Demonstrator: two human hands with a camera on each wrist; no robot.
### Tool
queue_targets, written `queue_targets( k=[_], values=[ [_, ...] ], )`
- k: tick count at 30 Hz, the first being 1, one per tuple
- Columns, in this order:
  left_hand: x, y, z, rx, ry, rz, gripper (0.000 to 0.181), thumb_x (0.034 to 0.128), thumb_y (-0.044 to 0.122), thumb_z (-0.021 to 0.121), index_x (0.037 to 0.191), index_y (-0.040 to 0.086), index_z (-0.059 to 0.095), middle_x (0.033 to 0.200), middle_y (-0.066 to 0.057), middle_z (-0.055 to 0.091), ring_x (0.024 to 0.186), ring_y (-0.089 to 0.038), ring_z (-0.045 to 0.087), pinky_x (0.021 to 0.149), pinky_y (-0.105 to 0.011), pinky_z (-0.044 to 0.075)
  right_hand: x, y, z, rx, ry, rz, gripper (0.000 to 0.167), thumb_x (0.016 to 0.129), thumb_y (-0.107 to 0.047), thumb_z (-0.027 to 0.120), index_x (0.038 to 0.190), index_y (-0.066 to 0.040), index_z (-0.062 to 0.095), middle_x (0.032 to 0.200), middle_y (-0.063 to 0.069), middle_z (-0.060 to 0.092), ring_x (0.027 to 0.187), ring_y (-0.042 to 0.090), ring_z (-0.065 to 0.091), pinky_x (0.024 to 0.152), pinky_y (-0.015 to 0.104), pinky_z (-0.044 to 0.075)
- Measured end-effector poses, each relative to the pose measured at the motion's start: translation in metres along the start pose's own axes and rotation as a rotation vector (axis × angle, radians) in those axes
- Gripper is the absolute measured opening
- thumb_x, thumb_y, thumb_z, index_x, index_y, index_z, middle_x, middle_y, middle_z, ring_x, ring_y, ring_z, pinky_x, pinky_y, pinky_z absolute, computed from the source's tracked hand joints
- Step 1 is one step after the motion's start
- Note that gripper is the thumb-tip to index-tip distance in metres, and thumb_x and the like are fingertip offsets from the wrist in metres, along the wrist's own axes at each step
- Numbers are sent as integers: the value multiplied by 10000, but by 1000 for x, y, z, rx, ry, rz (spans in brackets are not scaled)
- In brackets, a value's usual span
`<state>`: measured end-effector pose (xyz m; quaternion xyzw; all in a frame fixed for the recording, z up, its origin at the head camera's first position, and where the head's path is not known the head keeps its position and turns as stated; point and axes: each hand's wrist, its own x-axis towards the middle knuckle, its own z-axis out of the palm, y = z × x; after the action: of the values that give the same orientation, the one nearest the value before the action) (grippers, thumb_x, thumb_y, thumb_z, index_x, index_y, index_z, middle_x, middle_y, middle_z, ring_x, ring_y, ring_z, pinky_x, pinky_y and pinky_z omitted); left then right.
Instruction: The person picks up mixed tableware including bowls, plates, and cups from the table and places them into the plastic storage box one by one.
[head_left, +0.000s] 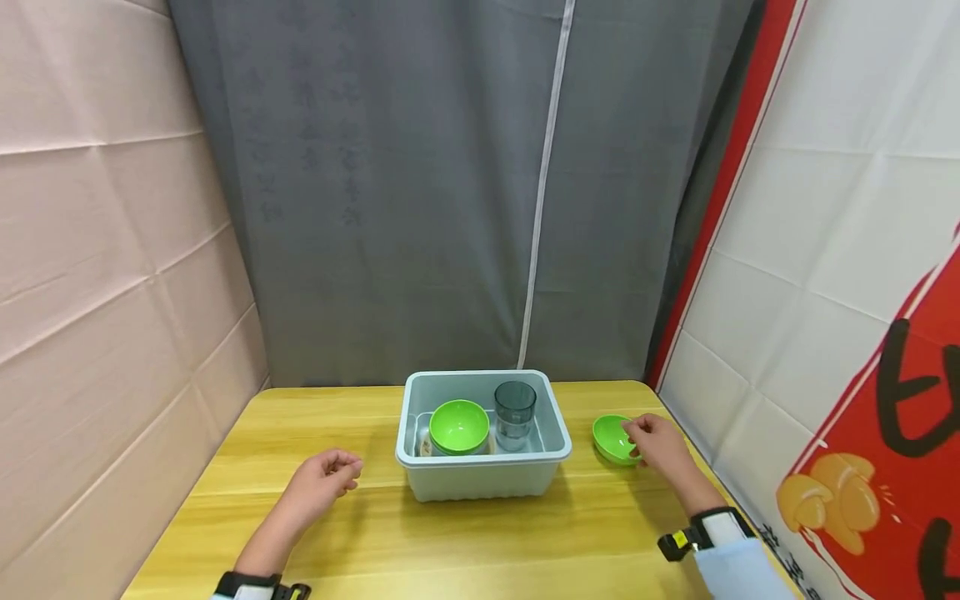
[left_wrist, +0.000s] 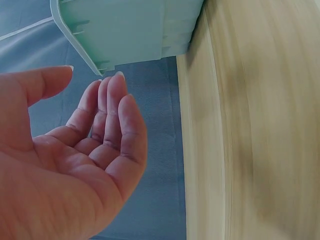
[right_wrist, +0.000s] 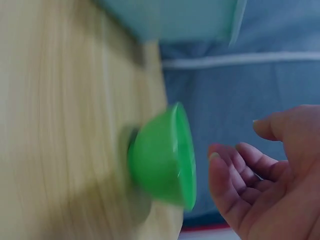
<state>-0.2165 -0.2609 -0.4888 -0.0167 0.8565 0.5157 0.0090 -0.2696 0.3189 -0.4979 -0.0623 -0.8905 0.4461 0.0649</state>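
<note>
A green bowl [head_left: 612, 440] is at the right of the table, to the right of a pale blue-green bin [head_left: 483, 483]. Just above the bowl's rim is my right hand [head_left: 660, 446], fingers loosely bent. The right wrist view shows a gap between those fingers and the bowl [right_wrist: 162, 157]. Left of the bin my left hand [head_left: 318, 487] hovers over the table, holding nothing; its fingers curve loosely with the thumb apart in the left wrist view. Inside the bin are another green bowl [head_left: 459, 427] and a dark clear cup [head_left: 514, 410].
The wooden table [head_left: 480, 550] ends at a grey curtain [head_left: 390, 208] behind the bin. A pale cloth wall [head_left: 112, 250] stands on the left, a white and red printed one [head_left: 787, 275] on the right. Something under the bowl in the bin is mostly hidden.
</note>
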Motion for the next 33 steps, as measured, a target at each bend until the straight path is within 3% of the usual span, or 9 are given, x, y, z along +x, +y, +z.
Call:
queue_targets(
  k=[7,13,16,23,33],
  values=[
    [0,-3,-1,-10,-13,6,212,1124,176,646,1212,1,727,1135,-126,727,989,-238,723,889,-450,621,34,31,-19,-203,63,-31,386,1098,-277,623,1145,102,681,957,186,697,762,261,657,630,357,543],
    [0,-10,-2,-7,-16,-7,209,1120,163,638,1207,-2,730,1146,-133,728,982,-224,720,883,-442,624,57,47,-24,-365,43,-98,394,1073,-244,653,1126,145,678,1020,253,720,901,369,669,785,500,569],
    [-1,-13,-3,-9,-19,-13,215,1121,167,636,1211,-7,726,1138,-137,726,982,-221,722,882,-439,626,64,52,-24,-386,-7,-101,406,1072,-245,649,1155,152,678,1050,260,725,935,378,676,819,530,575],
    [-3,-17,-2,-4,-27,-28,219,1123,179,641,1202,-9,721,1111,-133,726,967,-211,720,861,-413,624,69,57,-22,-360,-125,-81,380,1078,-219,643,1217,132,683,1031,211,729,827,262,681,711,395,582],
    [-7,-18,4,-10,-19,-27,212,1118,176,651,1182,-11,728,1087,-139,721,958,-217,723,841,-410,622,65,61,-19,-318,-153,-103,334,1075,-116,624,1248,164,686,1114,284,726,788,234,699,661,359,619]
  ],
)
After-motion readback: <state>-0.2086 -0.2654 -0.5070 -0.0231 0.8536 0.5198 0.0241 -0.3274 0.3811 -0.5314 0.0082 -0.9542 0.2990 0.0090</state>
